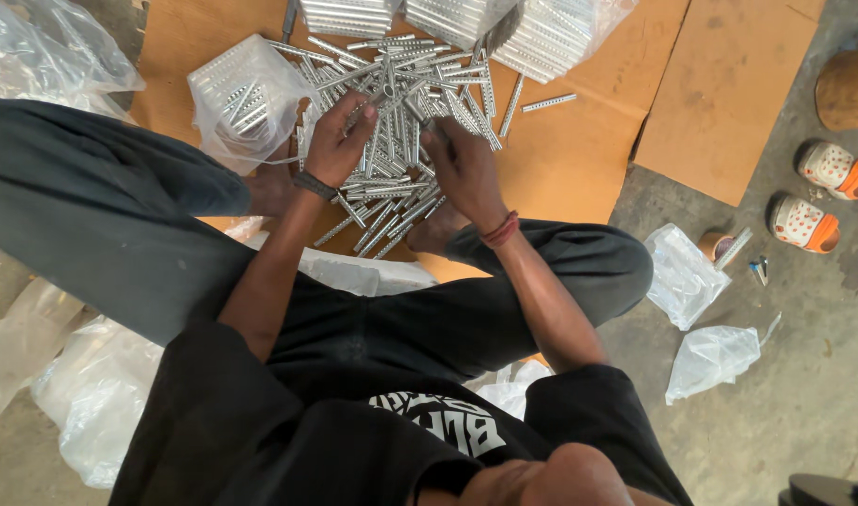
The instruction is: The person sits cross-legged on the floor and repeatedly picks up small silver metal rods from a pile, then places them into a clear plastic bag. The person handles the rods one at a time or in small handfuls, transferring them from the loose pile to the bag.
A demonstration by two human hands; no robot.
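A loose pile of silvery perforated metal strips (406, 122) lies on brown cardboard (560, 150) between my legs. My left hand (335, 141) rests on the left side of the pile, fingers curled around several strips. My right hand (459, 164) presses on the right side of the pile, fingers bent down among the strips. A dark band sits on my left wrist and a red thread on my right wrist. A clear plastic bag (242, 98) holding more strips lies just left of my left hand.
Bundled strips in clear bags (541, 33) sit at the far edge. A second cardboard sheet (729, 84) lies to the right. Empty plastic bags (682, 276), a tape roll (715, 245) and orange-and-white sandals (804, 223) are on the concrete floor at right. More plastic bags (92, 394) lie at left.
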